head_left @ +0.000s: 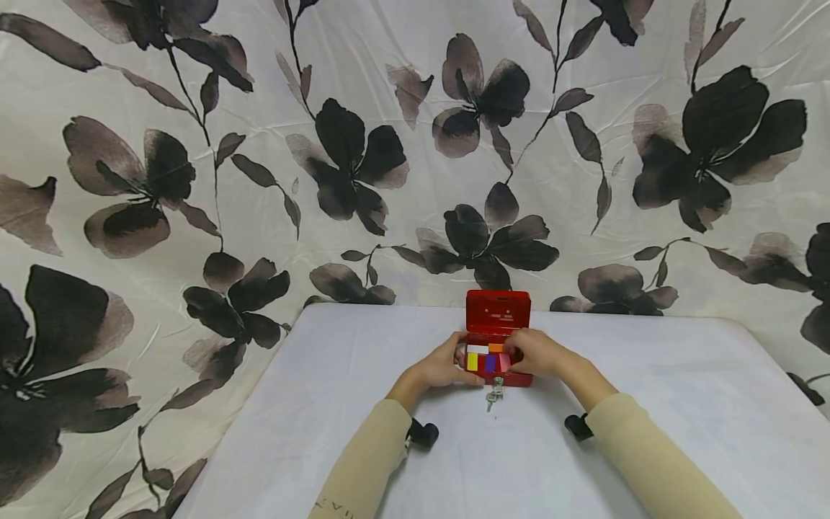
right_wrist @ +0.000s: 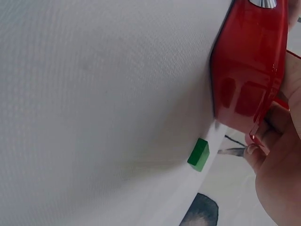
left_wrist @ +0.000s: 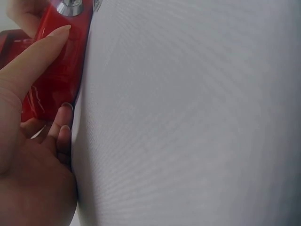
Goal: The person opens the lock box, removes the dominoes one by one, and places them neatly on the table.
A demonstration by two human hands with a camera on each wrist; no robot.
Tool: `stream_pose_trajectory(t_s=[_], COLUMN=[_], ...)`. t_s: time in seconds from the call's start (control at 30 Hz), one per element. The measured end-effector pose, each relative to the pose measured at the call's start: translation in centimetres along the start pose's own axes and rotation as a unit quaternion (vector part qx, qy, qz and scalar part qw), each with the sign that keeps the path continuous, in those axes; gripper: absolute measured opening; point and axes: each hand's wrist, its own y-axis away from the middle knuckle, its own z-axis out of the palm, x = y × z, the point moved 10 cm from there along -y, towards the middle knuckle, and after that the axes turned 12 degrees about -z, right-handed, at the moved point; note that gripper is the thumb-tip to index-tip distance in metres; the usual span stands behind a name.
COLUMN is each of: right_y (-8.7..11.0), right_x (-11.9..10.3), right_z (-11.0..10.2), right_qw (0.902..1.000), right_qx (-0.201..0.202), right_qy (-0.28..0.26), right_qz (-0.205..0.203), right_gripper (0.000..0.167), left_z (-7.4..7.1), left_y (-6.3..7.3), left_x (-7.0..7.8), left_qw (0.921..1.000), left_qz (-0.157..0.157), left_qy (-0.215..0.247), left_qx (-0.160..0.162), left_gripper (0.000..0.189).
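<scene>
A red metal cash box stands on the table with its lid raised. Inside lie blocks: a white block, an orange block, a yellow block, a blue block and a pink block. My left hand grips the box's left side, its thumb along the front wall. My right hand reaches over the right wall, fingertips down beside the pink block; whether they pinch it is hidden. Outer fingers of that hand bend near the box's rear corner in the right wrist view.
Keys hang from the lock at the box's front. A green block lies on the table behind the box's right side, hidden in the head view. White cloth covers the table; a floral curtain hangs behind its far edge.
</scene>
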Motion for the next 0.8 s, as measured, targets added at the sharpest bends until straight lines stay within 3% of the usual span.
stream_pose_trajectory(t_s=[0.8], right_y=[0.34], right_x=[0.36], right_z=[0.27], right_qw=[0.9999], right_qx=[0.01], right_qy=[0.002], right_qz=[0.002], right_gripper=[0.03], left_z=[-0.02], left_y=[0.02], left_x=[0.01], left_qw=[0.9999], left_qz=[0.003], left_qy=[-0.01], left_qx=[0.006], left_gripper=[0.096])
